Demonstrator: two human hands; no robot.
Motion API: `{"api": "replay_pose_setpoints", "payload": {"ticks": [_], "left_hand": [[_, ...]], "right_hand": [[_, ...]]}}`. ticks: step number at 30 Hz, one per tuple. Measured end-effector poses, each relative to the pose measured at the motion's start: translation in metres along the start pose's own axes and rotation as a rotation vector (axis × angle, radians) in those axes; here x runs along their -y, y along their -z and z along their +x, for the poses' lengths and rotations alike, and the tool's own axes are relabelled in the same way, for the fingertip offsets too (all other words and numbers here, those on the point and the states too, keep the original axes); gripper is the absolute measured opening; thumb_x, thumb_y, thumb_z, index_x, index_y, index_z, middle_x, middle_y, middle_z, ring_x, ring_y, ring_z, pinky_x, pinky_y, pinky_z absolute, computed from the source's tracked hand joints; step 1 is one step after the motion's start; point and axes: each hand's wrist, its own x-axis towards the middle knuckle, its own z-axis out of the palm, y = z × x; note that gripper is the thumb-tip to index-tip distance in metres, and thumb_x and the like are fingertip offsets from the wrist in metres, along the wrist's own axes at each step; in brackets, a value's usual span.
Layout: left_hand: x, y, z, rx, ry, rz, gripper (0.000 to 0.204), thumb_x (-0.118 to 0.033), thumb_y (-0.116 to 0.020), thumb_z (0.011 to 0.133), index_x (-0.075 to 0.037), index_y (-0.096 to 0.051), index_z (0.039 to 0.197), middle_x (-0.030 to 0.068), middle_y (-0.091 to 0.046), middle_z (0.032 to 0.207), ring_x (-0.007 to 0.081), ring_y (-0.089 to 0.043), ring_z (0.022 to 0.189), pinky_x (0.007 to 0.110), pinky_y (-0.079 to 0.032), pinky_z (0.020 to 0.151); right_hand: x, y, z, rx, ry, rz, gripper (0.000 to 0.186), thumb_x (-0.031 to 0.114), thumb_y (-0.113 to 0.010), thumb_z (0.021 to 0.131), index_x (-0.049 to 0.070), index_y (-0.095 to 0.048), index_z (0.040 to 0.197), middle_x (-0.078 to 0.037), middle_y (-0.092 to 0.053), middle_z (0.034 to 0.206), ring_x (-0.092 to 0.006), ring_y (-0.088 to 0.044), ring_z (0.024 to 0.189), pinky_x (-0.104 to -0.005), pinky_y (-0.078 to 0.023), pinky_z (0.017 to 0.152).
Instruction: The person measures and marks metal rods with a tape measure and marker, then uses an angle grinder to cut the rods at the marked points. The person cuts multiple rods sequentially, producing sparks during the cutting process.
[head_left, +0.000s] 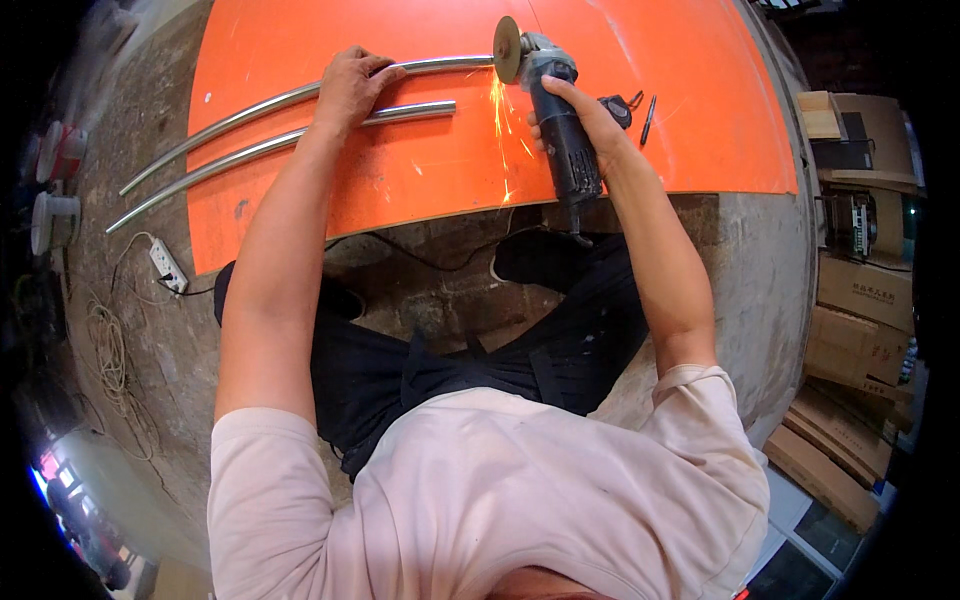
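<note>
My right hand [590,115] is wrapped round the dark body of an angle grinder [568,135], its disc [507,50] upright against the right end of a shiny metal tube [440,63]. Orange sparks [502,110] spray from that contact toward me. Farther left, my left hand [352,85] grips the same tube, fingers closed over it, pressing it to the orange board [650,120]. A second metal tube [240,158] lies nearer to me, passing under my left forearm. Both tubes stick out past the board's left edge.
Right of the grinder lie a black tape measure [617,110] and a pen [649,120]. A white power strip [167,264] and a coiled cable [108,350] rest on the floor at left. A black cord [430,262] crosses by my feet. Cardboard boxes [862,290] stand at right.
</note>
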Motion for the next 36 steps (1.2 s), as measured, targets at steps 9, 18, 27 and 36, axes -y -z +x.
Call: {"api": "replay_pose_setpoints", "payload": {"ticks": [9,18,27,36], "left_hand": [[0.000,0.002,0.000,-0.019,-0.018,-0.046,0.039,-0.045,-0.078,0.099,-0.012,-0.087,0.115,0.0149,-0.075,0.108,0.0338,-0.071,0.103,0.047,-0.057,0.094],[0.002,0.003,0.002,0.006,-0.028,-0.052,0.039,-0.047,-0.075,0.099,-0.014,-0.088,0.115,0.0138,-0.074,0.108,0.0344,-0.068,0.108,0.047,-0.054,0.096],[0.002,0.003,0.009,-0.043,-0.038,-0.069,0.037,-0.048,-0.078,0.097,-0.015,-0.088,0.110,0.0120,-0.074,0.108,0.0338,-0.070,0.106,0.047,-0.056,0.097],[-0.002,0.008,0.009,-0.016,0.006,-0.027,0.038,-0.044,-0.082,0.097,-0.010,-0.086,0.114,0.0127,-0.073,0.105,0.0298,-0.072,0.103,0.043,-0.057,0.090]], "right_hand": [[0.004,-0.004,0.003,-0.006,-0.010,0.000,0.060,0.054,-0.080,0.096,-0.003,-0.067,0.112,-0.015,-0.076,0.090,-0.0214,-0.077,0.072,-0.0342,-0.069,0.067],[0.004,-0.010,0.003,-0.053,0.022,-0.049,0.058,0.053,-0.080,0.096,-0.003,-0.067,0.108,-0.015,-0.076,0.087,-0.0216,-0.076,0.069,-0.0332,-0.066,0.064],[0.002,-0.007,-0.006,-0.054,0.034,-0.056,0.061,0.054,-0.079,0.097,-0.003,-0.067,0.115,-0.014,-0.075,0.088,-0.0221,-0.077,0.071,-0.0349,-0.067,0.065],[0.004,-0.009,0.000,-0.044,0.092,-0.027,0.061,0.053,-0.080,0.096,-0.003,-0.066,0.116,-0.014,-0.075,0.089,-0.0221,-0.077,0.071,-0.0351,-0.068,0.065]]}}
